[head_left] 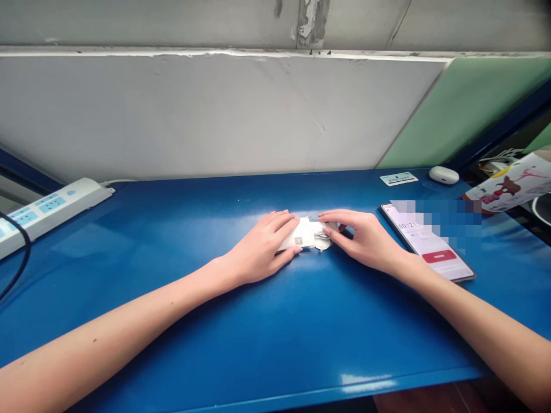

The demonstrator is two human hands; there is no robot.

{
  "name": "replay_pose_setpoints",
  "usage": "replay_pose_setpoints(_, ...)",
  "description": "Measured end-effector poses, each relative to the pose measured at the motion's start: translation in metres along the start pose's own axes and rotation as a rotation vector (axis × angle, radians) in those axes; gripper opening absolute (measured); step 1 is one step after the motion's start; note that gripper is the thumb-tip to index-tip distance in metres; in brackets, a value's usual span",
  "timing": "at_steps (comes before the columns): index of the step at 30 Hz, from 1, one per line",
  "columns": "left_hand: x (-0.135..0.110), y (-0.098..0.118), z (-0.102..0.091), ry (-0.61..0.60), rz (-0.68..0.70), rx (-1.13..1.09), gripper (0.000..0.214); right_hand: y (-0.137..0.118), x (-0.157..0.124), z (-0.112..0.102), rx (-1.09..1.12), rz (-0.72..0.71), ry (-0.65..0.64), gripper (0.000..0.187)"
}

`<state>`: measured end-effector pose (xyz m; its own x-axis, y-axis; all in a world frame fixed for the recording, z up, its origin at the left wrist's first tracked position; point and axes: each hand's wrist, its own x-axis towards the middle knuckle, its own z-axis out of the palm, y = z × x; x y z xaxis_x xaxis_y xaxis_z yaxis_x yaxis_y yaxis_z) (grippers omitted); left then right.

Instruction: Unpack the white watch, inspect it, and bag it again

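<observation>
A small white box with a printed square code lies on the blue table between my hands. My left hand is closed around its left part, the fingers along the far side and the thumb along the near side. At its right end the box looks open or torn, with a ragged white flap and something greyish showing that I cannot make out. My right hand is closed on that end, thumb and fingers bent to it; the fingers partly cover what they grip.
On the right of the blue table lies a phone with a timer on its screen. Behind it are a card, a white earbud case and a printed package. A power strip and black cable are at the left.
</observation>
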<state>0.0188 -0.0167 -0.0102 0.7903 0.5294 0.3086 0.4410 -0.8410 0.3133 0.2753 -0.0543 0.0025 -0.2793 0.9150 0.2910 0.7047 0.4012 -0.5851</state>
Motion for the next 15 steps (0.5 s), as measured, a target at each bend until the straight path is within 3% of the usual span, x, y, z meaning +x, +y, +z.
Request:
replay_pose_setpoints(5, 0.0, 0.002, -0.001, -0.022, -0.011, 0.014, 0.049, 0.009, 0.002, -0.012, -0.139, -0.201, -0.089, 0.03)
replay_pose_setpoints(10, 0.001, 0.003, -0.002, -0.016, -0.01, 0.021, 0.048, 0.019, 0.006, -0.028, -0.132, -0.251, -0.175, 0.027)
replay_pose_setpoints(15, 0.001, 0.002, -0.002, -0.002, -0.004, 0.016, 0.048, 0.02, 0.005, -0.019, -0.128, -0.292, -0.146, 0.026)
